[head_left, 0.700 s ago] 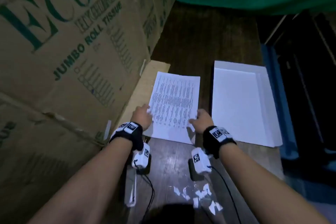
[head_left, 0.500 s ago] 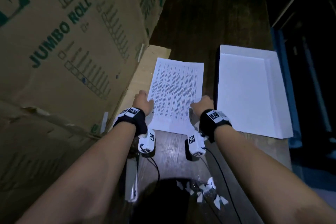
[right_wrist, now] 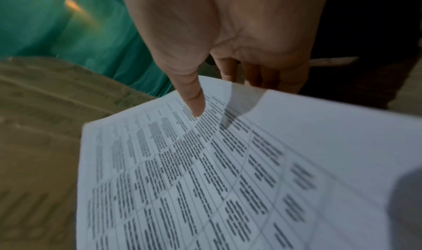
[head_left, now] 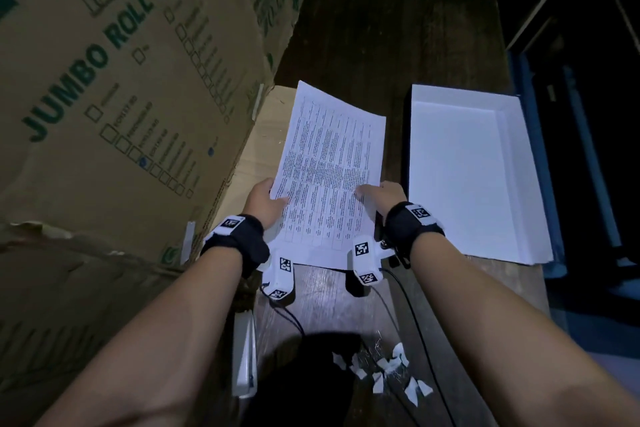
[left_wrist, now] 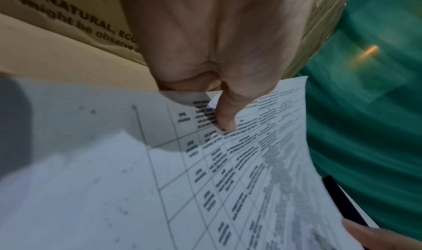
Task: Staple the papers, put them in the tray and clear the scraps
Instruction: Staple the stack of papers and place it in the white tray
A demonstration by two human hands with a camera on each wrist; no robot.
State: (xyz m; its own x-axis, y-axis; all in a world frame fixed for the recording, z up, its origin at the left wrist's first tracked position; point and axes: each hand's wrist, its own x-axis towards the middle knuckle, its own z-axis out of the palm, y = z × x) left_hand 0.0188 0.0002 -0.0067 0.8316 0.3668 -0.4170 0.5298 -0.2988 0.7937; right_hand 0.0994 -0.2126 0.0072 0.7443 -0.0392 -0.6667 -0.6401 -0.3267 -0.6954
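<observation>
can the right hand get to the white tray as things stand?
Probably yes. The tray lies just to the right of the right hand with nothing between, but that hand is pinching the papers, so they would come along.

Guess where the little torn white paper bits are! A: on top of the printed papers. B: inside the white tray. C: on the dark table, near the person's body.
C: the scraps lie on the wooden table near the person, not in the white tray or on the papers.
</observation>
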